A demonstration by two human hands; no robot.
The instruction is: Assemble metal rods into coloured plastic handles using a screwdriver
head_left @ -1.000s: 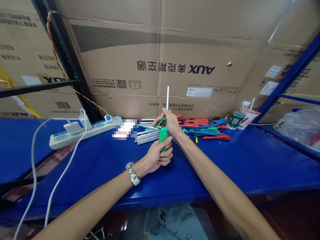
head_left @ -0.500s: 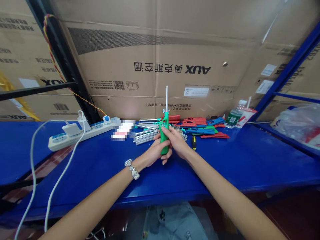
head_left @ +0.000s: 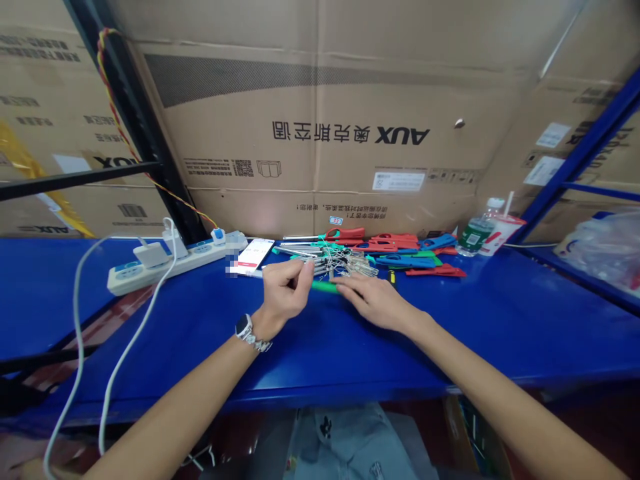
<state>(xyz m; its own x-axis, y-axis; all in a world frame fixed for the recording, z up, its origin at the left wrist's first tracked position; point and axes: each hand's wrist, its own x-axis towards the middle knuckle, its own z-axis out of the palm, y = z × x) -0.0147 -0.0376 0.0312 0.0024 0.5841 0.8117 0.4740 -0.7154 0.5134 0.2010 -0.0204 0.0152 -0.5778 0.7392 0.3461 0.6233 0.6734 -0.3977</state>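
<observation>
A green long-necked lighter (head_left: pixel 325 287) lies sideways between my hands, low over the blue tabletop. My left hand (head_left: pixel 285 293) is closed in a fist at its left end, with the thumb up; the fist hides that end, and the metal tube is not visible. Over the right end, my right hand (head_left: pixel 375 301) has its fingers bent down onto the green body. Just behind my hands is a heap of metal tubes (head_left: pixel 300 249) with thin wires and small parts. Red lighter bodies (head_left: pixel 395 240) and blue lighter bodies (head_left: pixel 407 261) are piled to its right.
A phone (head_left: pixel 256 253) lies left of the tubes, beside a white power strip (head_left: pixel 200 248) with trailing cables. Partly hidden near my right hand is a black-and-yellow screwdriver (head_left: pixel 392 277). A bottle (head_left: pixel 473 235) and a cup (head_left: pixel 503 233) stand at right. Cardboard (head_left: pixel 340 87) walls the back.
The green lighter has gone from upright, tube pointing up, to lying sideways and lower. My hands have moved apart, left hand to the left and right hand to the right. The view has shifted slightly.
</observation>
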